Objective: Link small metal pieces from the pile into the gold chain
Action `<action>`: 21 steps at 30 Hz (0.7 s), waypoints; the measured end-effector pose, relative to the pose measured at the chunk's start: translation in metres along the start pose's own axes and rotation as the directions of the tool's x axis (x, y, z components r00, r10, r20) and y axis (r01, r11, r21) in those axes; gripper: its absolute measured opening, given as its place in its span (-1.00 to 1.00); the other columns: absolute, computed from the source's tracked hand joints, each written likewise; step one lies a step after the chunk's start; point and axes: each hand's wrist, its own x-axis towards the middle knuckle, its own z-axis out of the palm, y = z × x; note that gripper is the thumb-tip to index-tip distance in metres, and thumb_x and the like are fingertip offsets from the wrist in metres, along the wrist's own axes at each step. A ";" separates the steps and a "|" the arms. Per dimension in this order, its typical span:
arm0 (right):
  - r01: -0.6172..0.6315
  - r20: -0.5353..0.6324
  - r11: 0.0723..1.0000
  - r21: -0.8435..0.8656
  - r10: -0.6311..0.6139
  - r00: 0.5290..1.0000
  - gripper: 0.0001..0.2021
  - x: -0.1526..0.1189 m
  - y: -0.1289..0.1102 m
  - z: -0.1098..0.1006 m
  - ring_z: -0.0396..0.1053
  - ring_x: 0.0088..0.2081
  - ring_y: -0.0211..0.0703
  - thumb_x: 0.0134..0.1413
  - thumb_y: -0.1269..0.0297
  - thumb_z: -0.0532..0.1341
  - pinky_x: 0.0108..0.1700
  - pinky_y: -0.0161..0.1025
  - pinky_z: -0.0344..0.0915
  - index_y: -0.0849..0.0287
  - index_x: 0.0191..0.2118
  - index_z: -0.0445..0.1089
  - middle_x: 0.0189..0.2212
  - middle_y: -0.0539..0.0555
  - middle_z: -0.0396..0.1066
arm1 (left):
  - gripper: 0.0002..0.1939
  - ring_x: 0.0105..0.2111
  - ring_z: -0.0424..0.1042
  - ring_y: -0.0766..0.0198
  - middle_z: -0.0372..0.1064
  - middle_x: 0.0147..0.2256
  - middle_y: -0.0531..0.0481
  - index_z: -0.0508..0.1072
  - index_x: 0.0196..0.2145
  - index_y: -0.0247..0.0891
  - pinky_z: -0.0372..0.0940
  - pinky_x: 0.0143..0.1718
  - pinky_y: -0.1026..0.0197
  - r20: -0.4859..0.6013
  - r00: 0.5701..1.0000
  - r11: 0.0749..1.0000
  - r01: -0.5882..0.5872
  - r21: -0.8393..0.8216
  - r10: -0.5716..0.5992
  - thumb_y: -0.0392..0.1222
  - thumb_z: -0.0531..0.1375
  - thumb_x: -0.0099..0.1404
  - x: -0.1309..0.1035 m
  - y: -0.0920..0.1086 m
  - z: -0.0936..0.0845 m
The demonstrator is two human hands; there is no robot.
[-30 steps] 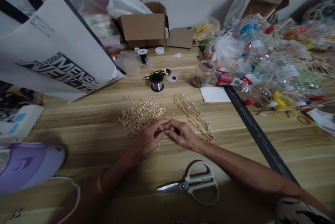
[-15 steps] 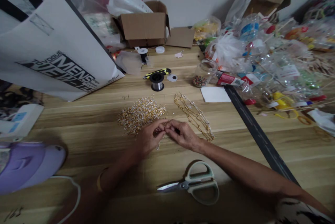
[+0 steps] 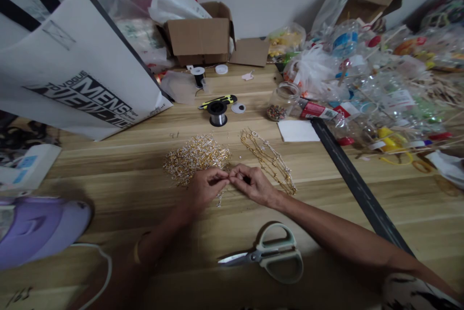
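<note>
My left hand (image 3: 206, 185) and my right hand (image 3: 252, 183) meet fingertip to fingertip above the wooden table, both closed in a pinch. Below my left fingers hangs a short strand of silvery beaded chain (image 3: 219, 199), its upper end hidden by the hand. Whatever lies between my right fingertips is too small to make out. A heap of gold and silver small pieces (image 3: 195, 157) spreads just beyond my left hand. Several gold and silver chains (image 3: 270, 160) lie lengthwise past my right hand. Nearer to me rest scissors (image 3: 259, 256) with pale handles, blades partly apart.
Behind the heap are a wire spool (image 3: 218, 115), a yellow-black utility knife (image 3: 221, 100) and a jar of beads (image 3: 282, 102). A white pad (image 3: 298, 131) lies beside a dark strip (image 3: 358, 184). Plastic bottles (image 3: 391, 92) crowd the right; a paper bag (image 3: 79, 73) stands left.
My left fingers have straightened and drawn together into a flatter pinch, and the hand has shifted slightly. My right hand stays nearly in place; the scissors and chains have not moved.
</note>
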 end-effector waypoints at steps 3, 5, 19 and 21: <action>-0.005 0.000 1.000 0.000 0.005 1.000 -0.86 0.000 -0.001 0.000 0.06 -0.56 -0.36 0.14 0.27 0.13 -0.50 -0.41 0.00 0.23 -0.35 0.31 -0.60 -0.11 0.13 | -0.95 -0.50 0.44 0.31 0.47 -0.52 0.00 0.48 -0.48 -0.32 0.30 -0.46 0.33 0.005 1.000 0.999 -0.021 0.042 0.021 -0.29 0.22 0.09 0.000 0.000 -0.001; -0.012 -0.002 1.000 0.006 0.012 1.000 -0.85 -0.001 -0.001 0.000 0.06 -0.56 -0.37 0.14 0.25 0.13 -0.50 -0.41 0.00 0.23 -0.35 0.31 -0.61 -0.11 0.13 | -0.94 -0.52 0.41 0.33 0.44 -0.54 0.02 0.48 -0.50 -0.32 0.27 -0.48 0.34 0.009 0.999 0.998 -0.034 0.060 0.034 -0.29 0.21 0.09 0.001 0.000 -0.001; -0.034 -0.028 0.994 0.106 0.037 0.999 -0.79 0.001 -0.009 -0.002 0.04 -0.57 -0.37 0.17 0.17 0.12 -0.52 -0.40 0.01 0.24 -0.27 0.32 -0.62 -0.13 0.07 | -0.88 -0.53 0.29 0.37 0.34 -0.57 0.05 0.42 -0.51 -0.34 0.19 -0.47 0.35 0.090 0.990 0.988 0.116 -0.105 -0.107 -0.22 0.19 0.07 0.006 0.009 -0.007; -0.037 -0.026 0.992 0.117 0.040 0.999 -0.80 0.000 -0.008 -0.001 0.02 -0.58 -0.38 0.13 0.19 0.16 -0.53 -0.40 0.00 0.25 -0.27 0.32 -0.64 -0.14 0.05 | -0.88 -0.53 0.29 0.37 0.34 -0.57 0.05 0.42 -0.51 -0.34 0.19 -0.47 0.35 0.090 0.988 0.983 0.133 -0.128 -0.122 -0.22 0.20 0.06 0.006 0.009 -0.006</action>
